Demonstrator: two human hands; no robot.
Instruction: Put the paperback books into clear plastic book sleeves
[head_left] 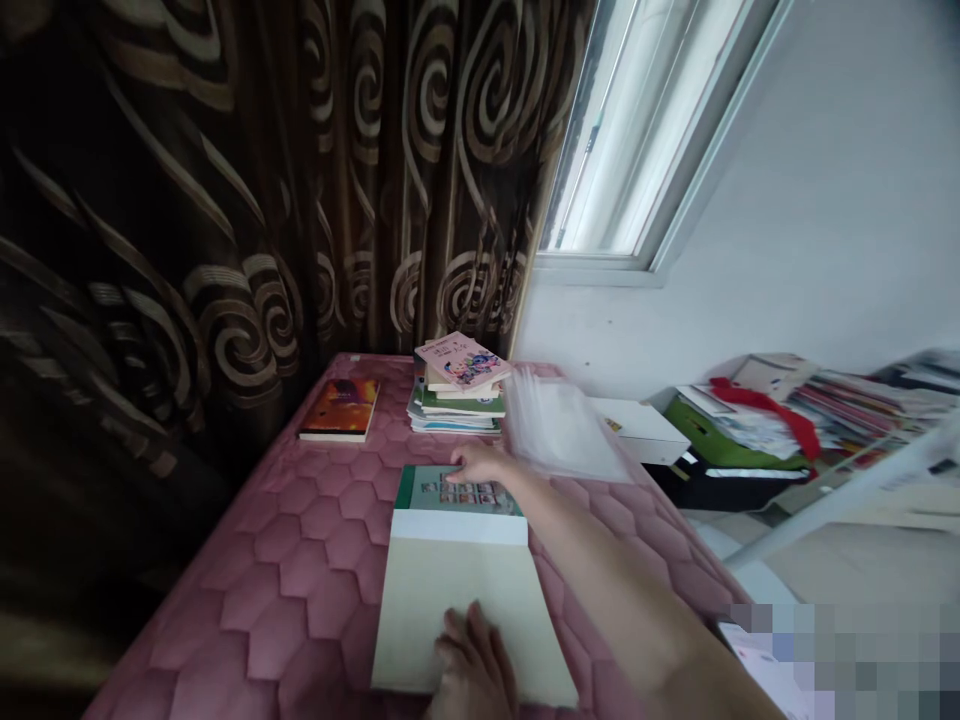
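A teal-green book (418,490) with rows of small pictures on its cover lies on the pink quilted mattress. A white strip (459,527) runs along its near side, and a wide cream sheet (450,580) spreads from there toward me. How sheet and book join, I cannot tell. My right hand (484,463) reaches across to the far part of the cover and rests on it, fingers stretched out. Lower down, my left hand (478,662) lies open on the cream sheet, fingers pointing away from me.
Beyond the book stands a stack of books (457,405) topped by a pink one. An orange and dark book (341,408) lies left, clear plastic sheets (559,425) and a white box (637,425) right. A dark swirl-patterned curtain (360,180) hangs behind; piled papers (757,430) stand beyond the mattress (292,570).
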